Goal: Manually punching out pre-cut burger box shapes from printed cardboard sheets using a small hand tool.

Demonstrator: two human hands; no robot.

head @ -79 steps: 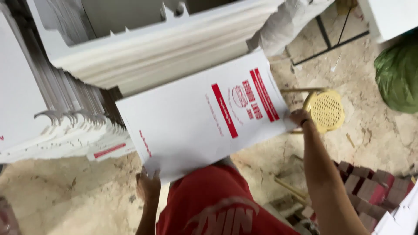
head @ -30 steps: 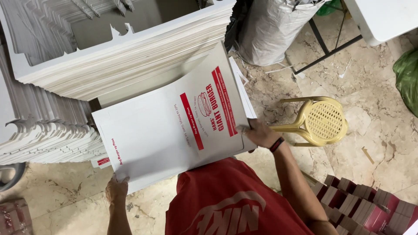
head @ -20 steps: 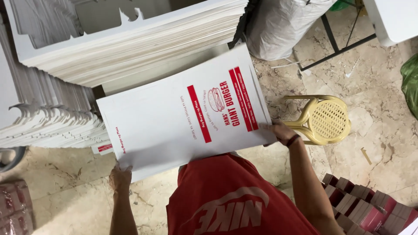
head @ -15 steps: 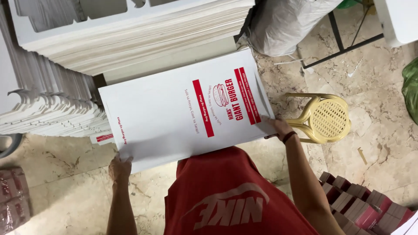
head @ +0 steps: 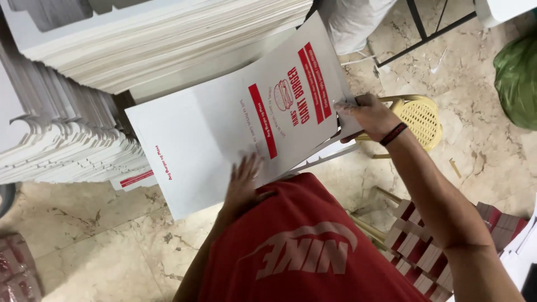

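A tall stack of flat white cardboard blanks [head: 162,50] is seen at the top, with a fanned pile of die-cut blanks [head: 61,151] at the left. A large white carton blank with red printing [head: 224,134] is held tilted over the marble floor [head: 100,246], just in front of the stack. Its right edge is pinched by the right hand [head: 369,114]; the left hand [head: 243,182] is laid flat and open on its lower face. A yellow plastic stool [head: 419,117] stands just behind the right hand.

Single head-worn camera, looking steeply down over the wearer's red shirt [head: 313,251] at close range. It faces the cardboard sheet [head: 235,123], the stacked sheets [head: 156,39] and the floor [head: 95,246] beyond.
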